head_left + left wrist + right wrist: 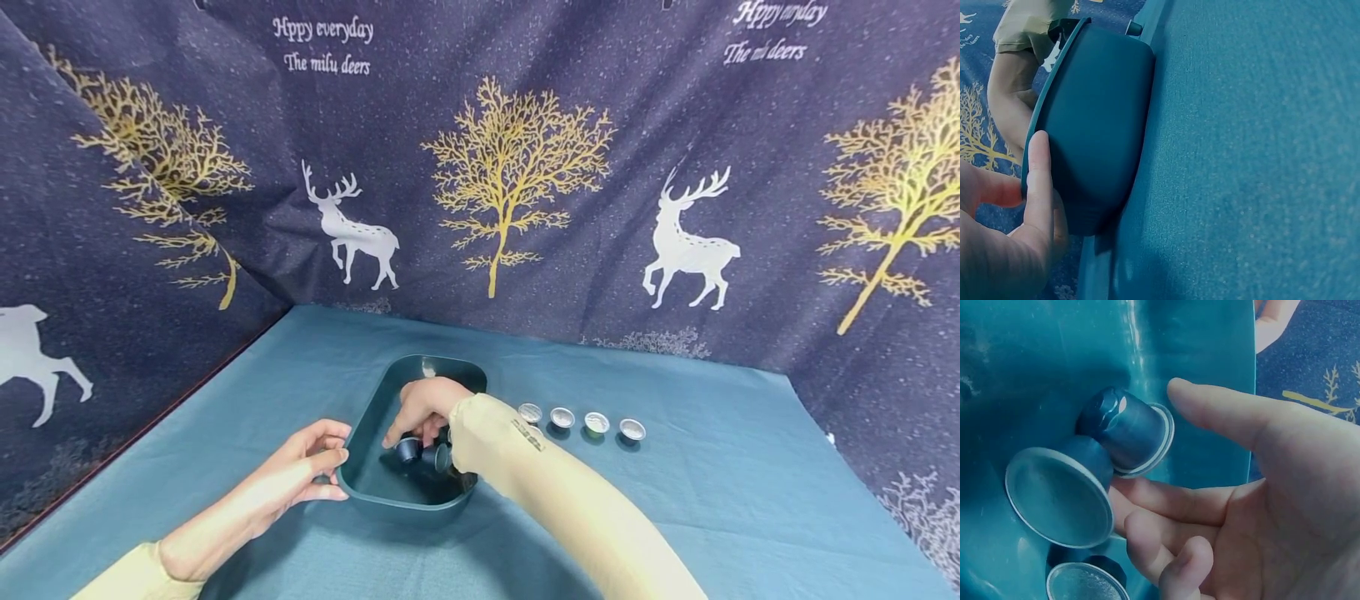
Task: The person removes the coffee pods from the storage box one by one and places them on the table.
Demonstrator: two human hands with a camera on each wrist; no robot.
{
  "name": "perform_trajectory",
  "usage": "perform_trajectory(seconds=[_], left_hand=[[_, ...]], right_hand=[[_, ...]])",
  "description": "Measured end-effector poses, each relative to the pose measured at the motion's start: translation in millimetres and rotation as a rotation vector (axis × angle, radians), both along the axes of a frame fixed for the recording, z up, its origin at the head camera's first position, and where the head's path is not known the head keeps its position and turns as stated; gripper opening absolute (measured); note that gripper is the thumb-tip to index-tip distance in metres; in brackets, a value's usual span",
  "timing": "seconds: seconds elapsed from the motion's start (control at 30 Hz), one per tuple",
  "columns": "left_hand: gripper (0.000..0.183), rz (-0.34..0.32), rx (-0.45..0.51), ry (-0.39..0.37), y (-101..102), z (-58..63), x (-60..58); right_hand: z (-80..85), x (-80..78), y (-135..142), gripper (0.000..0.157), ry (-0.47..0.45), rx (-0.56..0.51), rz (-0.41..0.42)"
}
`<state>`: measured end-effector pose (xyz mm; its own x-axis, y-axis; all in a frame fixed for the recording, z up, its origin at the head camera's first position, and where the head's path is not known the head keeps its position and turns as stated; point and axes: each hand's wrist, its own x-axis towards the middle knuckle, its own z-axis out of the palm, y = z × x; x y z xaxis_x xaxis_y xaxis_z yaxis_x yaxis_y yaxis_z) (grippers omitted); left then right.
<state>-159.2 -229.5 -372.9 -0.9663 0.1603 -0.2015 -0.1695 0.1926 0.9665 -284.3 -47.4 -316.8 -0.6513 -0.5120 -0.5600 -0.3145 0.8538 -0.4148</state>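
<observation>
A dark teal plastic bin (401, 505) stands on the table, and my left hand (303, 468) grips its left rim. In the left wrist view, a finger (1039, 181) lies along the outer wall and another meets the rim. My right hand (1260, 494) reaches down inside the bin, thumb spread away from the fingers. Between them lies a dark blue coffee capsule (1132, 428) on its side, its rim near the fingertips and apart from the thumb. A larger-looking capsule (1060, 497) with a teal lid leans next to it, and a silver-lidded capsule (1085, 584) is partly cut off below.
Several coffee capsules (596, 424) with silver lids stand in a row on the blue cloth (720, 500), right of the bin. My right sleeve (555, 467) passes over the bin's right side. Behind the table hangs a dark blue curtain (420, 167) with trees and deer.
</observation>
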Motion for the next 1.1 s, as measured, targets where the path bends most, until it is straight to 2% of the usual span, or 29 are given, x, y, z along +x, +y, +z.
perform_trajectory(seconds=[0.27, 0.5, 0.67, 0.83, 0.93, 0.97, 1.1], left_hand=[[0.048, 0.006, -0.005, 0.009, 0, -1.2, 0.4], [0.045, -0.008, 0.000, 0.013, 0, -1.3, -0.2], [0.046, -0.011, 0.003, 0.016, -1, -1.2, 0.1], [0.048, 0.006, 0.004, 0.009, 0, -0.8, 0.9], [0.049, 0.005, 0.002, 0.009, -1, -0.8, 1.2], [0.049, 0.004, 0.002, 0.009, 0, -0.9, 1.4], [0.049, 0.006, -0.002, 0.006, 0, -0.7, 1.8]], right_hand=[[-1.3, -3.1, 0, 0.039, -0.045, 0.048, 0.012], [-0.8, -1.2, -1, 0.034, -0.093, 0.029, -0.013], [2.8, 1.6, -2, 0.030, -0.049, 0.023, -0.010], [5.1, 3.7, -3, 0.025, -0.029, 0.041, 0.039], [5.8, 5.6, -3, 0.030, -0.009, 0.045, 0.077], [5.9, 6.3, -3, 0.032, 0.008, 0.055, 0.098], [7.4, 11.1, -3, 0.041, 0.169, 0.140, 0.213]])
